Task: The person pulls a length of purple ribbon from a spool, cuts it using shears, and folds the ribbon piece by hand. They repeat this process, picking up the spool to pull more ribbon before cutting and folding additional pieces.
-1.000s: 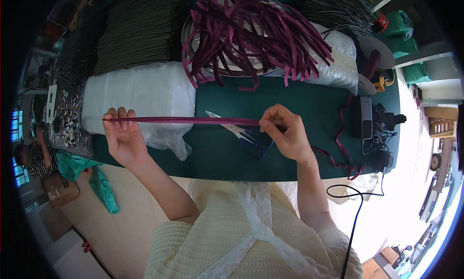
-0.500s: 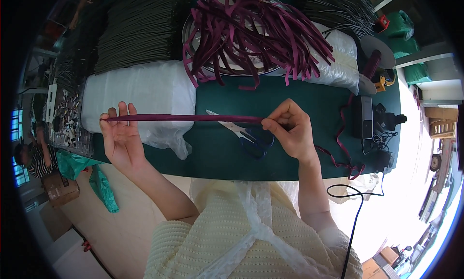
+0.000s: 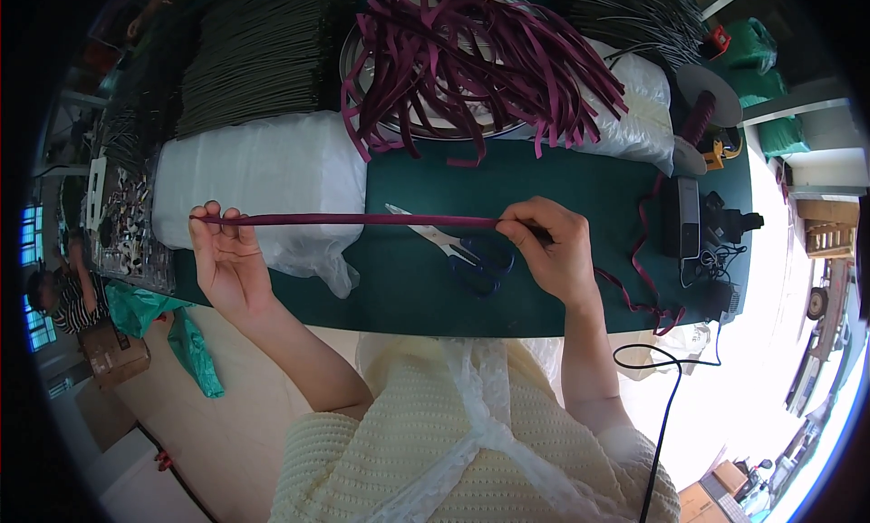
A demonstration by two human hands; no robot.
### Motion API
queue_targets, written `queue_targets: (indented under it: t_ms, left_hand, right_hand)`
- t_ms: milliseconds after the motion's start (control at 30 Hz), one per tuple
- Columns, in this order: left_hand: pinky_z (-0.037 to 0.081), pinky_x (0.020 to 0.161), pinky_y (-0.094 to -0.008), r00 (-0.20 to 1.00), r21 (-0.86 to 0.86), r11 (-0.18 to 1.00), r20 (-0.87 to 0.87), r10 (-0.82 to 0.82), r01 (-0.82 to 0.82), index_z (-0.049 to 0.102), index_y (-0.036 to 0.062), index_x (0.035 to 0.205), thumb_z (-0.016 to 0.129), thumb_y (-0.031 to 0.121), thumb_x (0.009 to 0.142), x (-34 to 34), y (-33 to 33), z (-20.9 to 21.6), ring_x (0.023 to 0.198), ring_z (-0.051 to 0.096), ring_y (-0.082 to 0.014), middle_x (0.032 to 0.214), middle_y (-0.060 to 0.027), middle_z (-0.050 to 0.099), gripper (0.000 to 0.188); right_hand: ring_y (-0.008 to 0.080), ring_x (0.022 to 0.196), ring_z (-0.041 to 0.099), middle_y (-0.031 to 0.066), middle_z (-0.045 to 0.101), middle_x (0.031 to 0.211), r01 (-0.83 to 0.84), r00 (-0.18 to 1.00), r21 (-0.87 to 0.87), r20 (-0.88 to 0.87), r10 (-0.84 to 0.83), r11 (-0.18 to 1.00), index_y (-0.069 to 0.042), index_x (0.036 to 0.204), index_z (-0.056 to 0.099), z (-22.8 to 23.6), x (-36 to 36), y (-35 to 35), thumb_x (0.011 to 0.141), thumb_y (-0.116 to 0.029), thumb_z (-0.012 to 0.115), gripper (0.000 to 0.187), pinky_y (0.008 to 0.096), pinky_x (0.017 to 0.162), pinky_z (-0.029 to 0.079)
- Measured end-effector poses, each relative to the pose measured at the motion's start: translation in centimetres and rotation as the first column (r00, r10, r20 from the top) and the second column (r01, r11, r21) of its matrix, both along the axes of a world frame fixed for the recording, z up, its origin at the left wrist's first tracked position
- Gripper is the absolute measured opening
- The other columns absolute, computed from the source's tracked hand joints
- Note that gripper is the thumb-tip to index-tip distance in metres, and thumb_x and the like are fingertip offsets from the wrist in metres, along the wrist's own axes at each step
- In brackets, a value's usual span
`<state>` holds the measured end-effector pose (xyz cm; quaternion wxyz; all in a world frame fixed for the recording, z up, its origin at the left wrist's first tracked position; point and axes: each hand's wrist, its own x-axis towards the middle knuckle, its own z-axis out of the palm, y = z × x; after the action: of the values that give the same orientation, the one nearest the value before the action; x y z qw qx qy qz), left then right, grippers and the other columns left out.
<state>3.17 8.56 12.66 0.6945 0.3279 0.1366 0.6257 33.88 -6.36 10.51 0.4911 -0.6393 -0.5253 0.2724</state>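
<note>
A narrow burgundy ribbon [image 3: 362, 219] is stretched taut and level between my two hands above the green table. Its left end is pinched in the fingertips of my left hand [image 3: 232, 265], over the near side of a white plastic-wrapped bundle [image 3: 263, 174]. My right hand [image 3: 555, 248] grips the other end between thumb and curled fingers. Below the ribbon, blue-handled scissors [image 3: 480, 266] lie on the table with their blades toward the far left. Beyond them, a heap of cut burgundy ribbon strips [image 3: 471, 61] spills over the rim of a round metal tray [image 3: 352, 59].
At the right stand a ribbon spool [image 3: 700, 120] with a loose tail [image 3: 639, 242] and a black device [image 3: 681, 219] with cables. Bundles of dark green stems [image 3: 258, 61] fill the back left. A clear box of small parts [image 3: 127, 224] sits at the left edge. A co-worker [image 3: 72, 296] is farther left.
My right hand has shifted slightly right and turned, its fingers more curled. My left fingers have closed in on the ribbon's end. The ribbon now looks narrower and straighter.
</note>
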Motion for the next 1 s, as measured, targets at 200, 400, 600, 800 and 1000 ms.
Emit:
queue_targets:
  t_ms: [200, 400, 600, 800, 1000]
  left_hand:
    - [0.055, 0.076, -0.0322, 1.000, -0.026, 1.000, 0.008, 0.015, -0.014, 0.049, -0.0008, 0.107, 0.045, 0.016, 0.094, 0.1, 0.2, -0.3, 0.092, 0.060, -0.0246, 0.105, -0.0125, 0.057, 0.021]
    - [0.052, 0.083, -0.0322, 0.998, -0.049, 0.997, 0.028, -0.055, 0.057, 0.052, -0.0016, 0.106, 0.044, 0.012, 0.094, 0.1, 0.7, -1.0, 0.096, 0.058, -0.0227, 0.104, -0.0116, 0.058, 0.020]
    - [0.053, 0.077, -0.0315, 0.997, -0.128, 0.989, -0.027, 0.075, -0.078, 0.053, -0.0013, 0.106, 0.049, 0.013, 0.092, 0.4, 1.1, -1.8, 0.090, 0.062, -0.0229, 0.101, -0.0114, 0.060, 0.020]
    - [0.053, 0.079, -0.0319, 0.997, -0.147, 0.986, -0.028, 0.076, -0.079, 0.053, -0.0015, 0.106, 0.049, 0.012, 0.092, 0.3, 1.3, -2.2, 0.090, 0.062, -0.0224, 0.101, -0.0115, 0.060, 0.020]
    - [0.054, 0.078, -0.0315, 0.999, -0.152, 0.988, 0.015, 0.043, -0.040, 0.054, -0.0009, 0.106, 0.048, 0.011, 0.092, 0.6, 1.4, -2.3, 0.090, 0.062, -0.0220, 0.102, -0.0117, 0.061, 0.019]
  right_hand:
    - [0.0114, 0.052, 0.050, 0.0057, 0.056, 0.070, -0.073, 0.997, 0.027, 0.024, 0.072, 0.997, 0.001, 0.079, 0.062, 0.3, 0.1, 0.1, 0.077, -0.002, 0.065, 0.005, 0.0227, 0.047, 0.039]
    - [0.0141, 0.053, 0.049, 0.0063, 0.056, 0.070, -0.110, 0.993, -0.018, -0.049, 0.109, 0.994, 0.001, 0.079, 0.060, -0.2, 0.3, 0.1, 0.080, -0.004, 0.063, 0.006, 0.0251, 0.047, 0.039]
    - [0.0172, 0.054, 0.049, 0.0076, 0.055, 0.067, -0.120, 0.990, 0.012, 0.075, 0.119, 0.993, 0.002, 0.080, 0.060, -0.5, 0.4, 0.2, 0.080, -0.005, 0.062, 0.007, 0.0264, 0.049, 0.040]
    - [0.0095, 0.052, 0.048, 0.0050, 0.057, 0.066, -0.109, 0.990, -0.023, -0.090, 0.107, 0.994, 0.002, 0.078, 0.061, -0.6, 0.4, 0.1, 0.080, -0.004, 0.063, 0.006, 0.0225, 0.046, 0.037]
    - [0.0014, 0.052, 0.043, 0.0006, 0.055, 0.059, -0.041, 0.954, -0.055, -0.300, 0.023, 0.998, 0.003, 0.078, 0.062, -1.0, 0.1, 0.0, 0.080, -0.004, 0.064, 0.007, 0.0175, 0.045, 0.032]
